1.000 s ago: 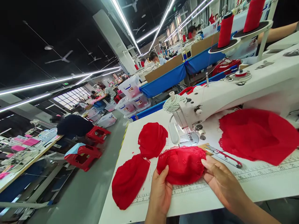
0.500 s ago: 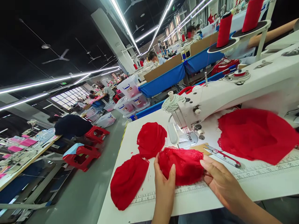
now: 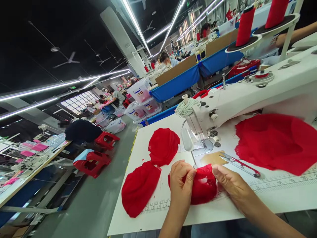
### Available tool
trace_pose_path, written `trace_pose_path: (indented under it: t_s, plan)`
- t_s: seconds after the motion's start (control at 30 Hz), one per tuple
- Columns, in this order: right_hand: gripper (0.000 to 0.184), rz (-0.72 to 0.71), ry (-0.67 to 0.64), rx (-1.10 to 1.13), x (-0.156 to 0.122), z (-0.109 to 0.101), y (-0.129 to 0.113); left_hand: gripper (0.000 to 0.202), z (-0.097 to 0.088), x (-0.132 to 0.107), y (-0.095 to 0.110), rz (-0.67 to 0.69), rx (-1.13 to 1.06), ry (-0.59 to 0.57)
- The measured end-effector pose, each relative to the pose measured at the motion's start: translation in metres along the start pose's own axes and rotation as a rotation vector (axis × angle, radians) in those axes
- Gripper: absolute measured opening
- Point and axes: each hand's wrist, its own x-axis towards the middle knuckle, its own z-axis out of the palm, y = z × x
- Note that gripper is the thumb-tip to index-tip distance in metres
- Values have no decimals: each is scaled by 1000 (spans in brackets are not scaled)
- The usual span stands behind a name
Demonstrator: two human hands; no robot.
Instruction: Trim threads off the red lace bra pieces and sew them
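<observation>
Red lace cup (image 3: 204,185): my left hand (image 3: 182,180) and right hand (image 3: 229,183) pinch its edges, folding; next, I judge, comes aligning them evenly.

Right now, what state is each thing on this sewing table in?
Left hand: closed on the lace cup, pinching its left edge.
Right hand: gripping the cup's right edge.
Lace cup: bunched up between both hands.
Snips: lying flat on the table, untouched.
Two small red pieces: lying flat, left of the needle.
Big red pile: heaped under the machine arm.
</observation>
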Motion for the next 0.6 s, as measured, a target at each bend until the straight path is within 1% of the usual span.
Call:
trace_pose_path:
  t_s: [0.07,0.17,0.23,0.37,0.43,0.53,0.6]
  plan:
    - [42,-24,2,7,-2,3,-1,30,2,0,3,-5,-15,30]
    - [39,-104,38,25,-5,5,-3,32,3,1,5,-38,-53,117]
    - [39,-126,43,33,-4,5,-3,31,3,1,4,-68,-73,143]
    - [42,-67,10,21,2,1,0,29,2,1,1,-71,-67,91]
    - [43,-58,21,18,5,-1,2,30,2,0,0,-53,-48,73]
    - [40,-36,13,24,4,-3,2,30,2,-2,0,-39,-16,51]
    - [35,-8,20,49,2,-2,0,30,3,-2,1,-34,1,60]
